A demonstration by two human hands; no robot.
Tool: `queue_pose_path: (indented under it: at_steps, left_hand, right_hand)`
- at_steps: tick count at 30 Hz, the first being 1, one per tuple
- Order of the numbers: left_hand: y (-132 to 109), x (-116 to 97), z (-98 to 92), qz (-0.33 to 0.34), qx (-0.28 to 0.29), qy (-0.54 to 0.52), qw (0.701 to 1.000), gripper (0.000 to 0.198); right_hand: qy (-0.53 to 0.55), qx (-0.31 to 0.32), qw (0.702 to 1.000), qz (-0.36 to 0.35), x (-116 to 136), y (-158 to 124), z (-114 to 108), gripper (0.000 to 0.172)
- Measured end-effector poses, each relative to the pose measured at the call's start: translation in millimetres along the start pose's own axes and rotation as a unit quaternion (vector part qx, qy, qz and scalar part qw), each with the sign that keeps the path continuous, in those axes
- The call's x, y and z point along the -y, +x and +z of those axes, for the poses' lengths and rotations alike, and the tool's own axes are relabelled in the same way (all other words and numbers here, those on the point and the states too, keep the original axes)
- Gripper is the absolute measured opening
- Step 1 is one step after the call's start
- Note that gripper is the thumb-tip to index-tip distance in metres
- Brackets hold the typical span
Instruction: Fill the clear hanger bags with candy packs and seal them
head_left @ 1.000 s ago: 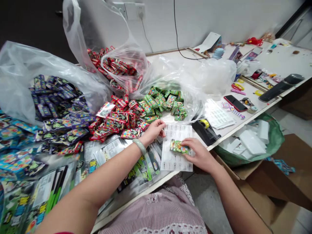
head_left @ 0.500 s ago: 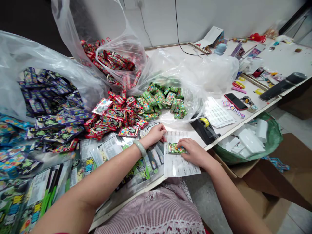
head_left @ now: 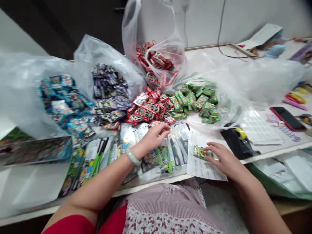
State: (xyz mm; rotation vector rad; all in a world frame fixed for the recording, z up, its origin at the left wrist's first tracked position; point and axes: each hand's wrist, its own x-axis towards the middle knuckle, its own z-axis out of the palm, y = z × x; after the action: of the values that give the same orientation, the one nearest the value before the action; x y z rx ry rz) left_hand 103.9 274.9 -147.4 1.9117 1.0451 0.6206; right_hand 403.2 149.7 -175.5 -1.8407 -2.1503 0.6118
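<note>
My right hand (head_left: 223, 159) presses a small green packet (head_left: 200, 151) onto a white sticker sheet (head_left: 202, 164) at the table's front edge, fingertips closed on the packet. My left hand (head_left: 153, 138), with a pale bangle on the wrist, hovers over clear printed bags (head_left: 161, 152), fingers loosely spread toward a red packet (head_left: 156, 123). Just beyond lie piles of red packets (head_left: 148, 109) and green packets (head_left: 197, 99).
Clear plastic bags hold blue packets (head_left: 65, 104), dark purple packets (head_left: 107, 87) and more red packets (head_left: 156, 61). A black tape dispenser (head_left: 237, 139), further sticker sheets (head_left: 258, 130) and a phone (head_left: 287, 118) lie to the right. A green-lined bin (head_left: 280, 178) stands below the table edge.
The view has swung left. My left hand lifted off the sticker sheet and moved left toward the red packets. My right hand stays on the green packet.
</note>
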Motion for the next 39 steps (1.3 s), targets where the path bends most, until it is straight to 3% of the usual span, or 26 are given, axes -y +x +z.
queue_pose_path:
  at_steps: [2,4,6,8,9,13,16,18,25,29,32,35,37,39]
  left_hand:
    - [-47.2,11.6,-25.0,0.015,-0.027,0.109,0.994,0.016]
    - [-90.7,21.0,-36.7,0.031,0.011,0.181,0.983,0.025]
    - [-123.1,27.0,-37.0,0.047,0.077,0.231,0.969,0.057]
    - [-142.4,30.1,-31.8,0.049,0.127,0.262,0.955,0.092]
    - [-148.1,30.9,-29.3,0.043,0.140,0.271,0.951,0.099]
    - [-161.3,33.7,-30.3,0.029,0.150,0.268,0.951,0.082]
    - [-173.7,39.3,-40.4,0.045,0.132,0.251,0.958,0.060]
    - [-183.0,44.9,-46.1,0.053,0.122,0.250,0.959,0.051]
    - [-196.1,56.2,-48.3,0.053,0.138,0.250,0.957,0.056]
    - [-195.2,57.3,-49.4,0.090,0.104,0.209,0.968,0.046]
    - [-195.7,55.1,-55.5,0.131,0.057,0.152,0.978,0.030]
    - [-201.2,48.3,-66.6,0.148,-0.044,0.141,0.978,0.031]
    - [-207.7,42.9,-73.0,0.136,-0.120,0.120,0.976,0.030]
    - [-213.7,38.9,-74.9,0.091,-0.165,0.026,0.982,0.024]
  right_hand:
    - [0.029,-0.005,0.999,-0.038,17.9,9.7,-4.8,0.025]
    - [0.062,0.027,0.993,-0.092,49.0,24.9,-5.1,0.024]
    - [0.076,0.070,0.982,-0.156,88.1,45.4,3.2,0.023]
    - [0.066,0.088,0.972,-0.209,126.6,71.3,20.4,0.025]
    - [0.055,0.085,0.969,-0.227,143.5,85.9,31.1,0.028]
    - [-0.032,0.070,0.963,-0.259,190.0,144.7,68.3,0.048]
    - [-0.098,0.090,0.959,-0.252,211.2,173.4,80.5,0.077]
    - [-0.126,0.098,0.957,-0.241,222.9,181.7,83.6,0.087]
    - [-0.195,0.121,0.950,-0.213,244.8,189.3,89.4,0.073]
    - [-0.188,0.114,0.954,-0.203,241.4,191.8,93.4,0.080]
    - [-0.176,0.097,0.957,-0.207,236.9,189.1,94.3,0.082]
    - [-0.133,0.083,0.965,-0.210,229.7,186.2,91.1,0.069]
    - [-0.061,0.078,0.974,-0.203,222.5,184.7,89.2,0.060]
    - [0.009,0.074,0.978,-0.196,215.0,182.0,90.1,0.052]
